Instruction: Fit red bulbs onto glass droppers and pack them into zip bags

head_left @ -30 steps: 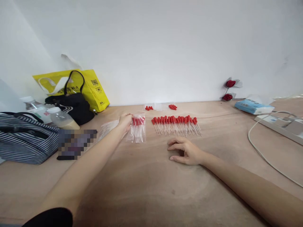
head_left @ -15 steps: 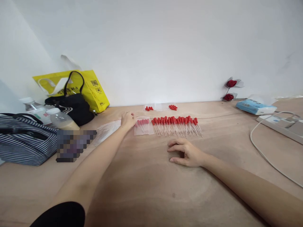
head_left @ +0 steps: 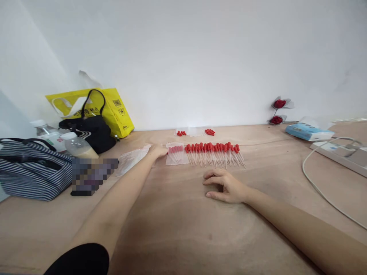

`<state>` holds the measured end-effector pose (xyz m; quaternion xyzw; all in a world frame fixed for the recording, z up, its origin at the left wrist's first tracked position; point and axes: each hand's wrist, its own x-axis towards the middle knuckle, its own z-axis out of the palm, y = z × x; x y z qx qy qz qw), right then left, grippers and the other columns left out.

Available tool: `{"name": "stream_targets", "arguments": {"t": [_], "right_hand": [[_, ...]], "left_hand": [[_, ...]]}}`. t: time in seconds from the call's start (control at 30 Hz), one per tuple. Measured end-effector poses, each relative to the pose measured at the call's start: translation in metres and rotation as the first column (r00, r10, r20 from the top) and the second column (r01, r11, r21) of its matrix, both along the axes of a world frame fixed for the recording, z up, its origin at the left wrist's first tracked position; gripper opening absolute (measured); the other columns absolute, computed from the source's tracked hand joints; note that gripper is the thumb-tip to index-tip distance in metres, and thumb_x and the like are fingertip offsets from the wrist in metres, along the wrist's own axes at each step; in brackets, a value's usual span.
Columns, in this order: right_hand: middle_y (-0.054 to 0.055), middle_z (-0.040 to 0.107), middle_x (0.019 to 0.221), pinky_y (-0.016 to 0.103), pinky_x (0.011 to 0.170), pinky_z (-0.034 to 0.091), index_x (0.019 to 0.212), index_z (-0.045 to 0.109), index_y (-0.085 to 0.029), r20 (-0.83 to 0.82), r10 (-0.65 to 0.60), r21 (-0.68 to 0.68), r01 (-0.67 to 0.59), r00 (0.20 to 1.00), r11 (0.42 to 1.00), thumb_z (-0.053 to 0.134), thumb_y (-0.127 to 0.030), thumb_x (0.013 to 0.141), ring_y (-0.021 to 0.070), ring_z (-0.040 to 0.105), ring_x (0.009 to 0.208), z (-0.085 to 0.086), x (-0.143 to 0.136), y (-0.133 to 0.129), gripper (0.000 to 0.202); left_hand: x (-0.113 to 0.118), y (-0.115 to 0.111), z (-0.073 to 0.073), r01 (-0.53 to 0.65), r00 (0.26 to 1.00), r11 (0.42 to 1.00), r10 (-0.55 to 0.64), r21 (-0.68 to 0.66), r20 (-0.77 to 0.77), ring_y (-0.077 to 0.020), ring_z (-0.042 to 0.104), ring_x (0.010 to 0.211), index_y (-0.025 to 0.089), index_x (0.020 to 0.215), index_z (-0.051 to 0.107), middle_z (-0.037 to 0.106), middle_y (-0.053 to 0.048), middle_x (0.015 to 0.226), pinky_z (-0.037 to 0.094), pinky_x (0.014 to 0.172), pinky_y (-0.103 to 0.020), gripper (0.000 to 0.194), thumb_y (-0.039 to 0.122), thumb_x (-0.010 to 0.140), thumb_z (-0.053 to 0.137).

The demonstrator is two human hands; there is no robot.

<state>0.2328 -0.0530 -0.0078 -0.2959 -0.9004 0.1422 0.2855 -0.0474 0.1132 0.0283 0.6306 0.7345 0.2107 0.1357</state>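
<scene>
My left hand [head_left: 158, 151] reaches far forward, its fingers drawn together at the left edge of a small clear plastic bag [head_left: 177, 158]. Inside that bag lie several plastic droppers with red rubber bulbs. Just right of it, a long row of similar droppers [head_left: 212, 152] lies side by side, red bulbs away from me and clear tips towards me. Under my left wrist, more clear plastic bags [head_left: 133, 159] lie in a flat pile. My right hand [head_left: 228, 186] rests on the table below the row, fingers loosely bent and thumb apart, holding nothing.
Loose red bulbs [head_left: 210, 132] lie on clear plastic near the wall. At left are a yellow bag [head_left: 122, 120], a black bag [head_left: 97, 133], bottles [head_left: 78, 145] and a striped pouch [head_left: 37, 172]. To the right are artificial roses [head_left: 276, 119], tissues [head_left: 309, 131] and a power strip [head_left: 344, 152] with a cable.
My left hand has lowered and shifted slightly right against the bag, which sits a little further right, nearer the dropper row. My right hand has stayed put. The view has turned slightly.
</scene>
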Motion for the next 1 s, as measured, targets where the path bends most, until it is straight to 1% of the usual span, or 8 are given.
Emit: {"name": "stream_targets", "arguments": {"t": [0.17, 0.3, 0.43, 0.67, 0.77, 0.83, 0.9, 1.0], "right_hand": [[0.008, 0.056, 0.100, 0.035, 0.080, 0.042, 0.099, 0.060, -0.020, 0.004, -0.006, 0.000, 0.006, 1.000, 1.000, 0.057, -0.041, 0.074, 0.0184, 0.053, 0.091, 0.000, 0.000, 0.000, 0.033], [0.009, 0.056, 0.100, 0.036, 0.080, 0.042, 0.099, 0.060, -0.020, 0.002, 0.000, -0.005, 0.000, 1.000, 1.000, 0.058, -0.041, 0.073, 0.0189, 0.053, 0.091, -0.001, 0.001, 0.001, 0.033], [0.008, 0.057, 0.100, 0.034, 0.079, 0.043, 0.097, 0.061, -0.019, -0.027, -0.008, -0.033, 0.007, 1.000, 0.999, 0.059, -0.038, 0.073, 0.0185, 0.054, 0.091, 0.000, -0.002, 0.000, 0.030], [0.007, 0.064, 0.090, 0.031, 0.070, 0.048, 0.109, 0.052, -0.018, -0.292, -0.305, -0.358, 0.192, 0.906, 0.914, 0.054, -0.039, 0.077, 0.0161, 0.059, 0.079, -0.004, -0.017, -0.001, 0.038], [0.004, 0.065, 0.080, 0.029, 0.066, 0.047, 0.110, 0.052, -0.018, -0.267, -0.280, -0.396, 0.160, 0.922, 0.904, 0.048, -0.036, 0.081, 0.0147, 0.060, 0.071, -0.003, -0.019, -0.003, 0.035], [0.001, 0.064, 0.069, 0.027, 0.060, 0.046, 0.107, 0.055, -0.019, -0.212, -0.266, -0.374, 0.173, 0.940, 0.911, 0.044, -0.034, 0.083, 0.0137, 0.058, 0.061, 0.000, -0.018, -0.004, 0.031], [0.000, 0.063, 0.064, 0.026, 0.057, 0.046, 0.105, 0.058, -0.020, -0.174, -0.277, -0.337, 0.207, 0.945, 0.918, 0.043, -0.031, 0.083, 0.0138, 0.057, 0.058, 0.003, -0.018, -0.006, 0.029], [0.003, 0.065, 0.082, 0.027, 0.066, 0.046, 0.107, 0.057, -0.023, -0.183, -0.262, -0.276, 0.207, 0.948, 0.939, 0.042, -0.025, 0.082, 0.0151, 0.059, 0.072, 0.004, -0.018, -0.008, 0.029]], "left_hand": [[0.009, 0.000, 0.005, -0.050, 0.995, 0.996, 0.056, -0.072, 0.079, -0.0157, 0.058, 0.081, 0.013, 0.094, 0.056, 0.059, -0.005, 0.092, 0.047, 0.071, -0.032, 0.022, 0.031, 0.084, 0.049], [-0.002, -0.008, 0.030, -0.087, 0.974, 0.996, 0.087, -0.011, 0.210, -0.0220, 0.058, 0.076, 0.012, 0.065, 0.056, 0.058, -0.006, 0.060, 0.044, 0.067, -0.030, 0.011, 0.018, 0.071, 0.062], [0.002, -0.035, 0.046, -0.025, 0.899, 0.998, -0.006, 0.065, 0.438, -0.0150, 0.058, 0.062, 0.015, 0.078, 0.050, 0.053, 0.001, 0.056, 0.046, 0.062, -0.028, 0.010, 0.014, 0.072, 0.058], [0.081, -0.127, -0.003, 0.275, 0.651, 0.961, -0.205, 0.025, 0.731, -0.0089, 0.059, 0.058, 0.016, 0.075, 0.041, 0.054, 0.002, 0.066, 0.052, 0.064, -0.029, 0.018, 0.015, 0.074, 0.060], [0.104, -0.151, -0.023, 0.451, 0.447, 0.887, -0.317, 0.095, 0.837, -0.0086, 0.057, 0.061, 0.017, 0.075, 0.039, 0.051, 0.003, 0.071, 0.052, 0.063, -0.030, 0.025, 0.024, 0.072, 0.063], [0.105, -0.153, -0.027, 0.499, 0.514, 0.854, -0.431, 0.151, 0.741, -0.0098, 0.056, 0.062, 0.017, 0.076, 0.041, 0.052, 0.002, 0.069, 0.050, 0.062, -0.028, 0.023, 0.029, 0.073, 0.061], [0.092, -0.144, -0.023, 0.516, 0.675, 0.828, -0.550, 0.218, 0.492, -0.0132, 0.055, 0.069, 0.017, 0.079, 0.047, 0.056, 0.000, 0.074, 0.048, 0.067, -0.030, 0.022, 0.033, 0.073, 0.059], [0.052, -0.120, -0.006, 0.459, 0.876, 0.822, -0.481, 0.336, -0.020, -0.0205, 0.053, 0.092, 0.018, 0.084, 0.056, 0.060, -0.005, 0.092, 0.040, 0.084, -0.036, 0.021, 0.036, 0.075, 0.055]]}}
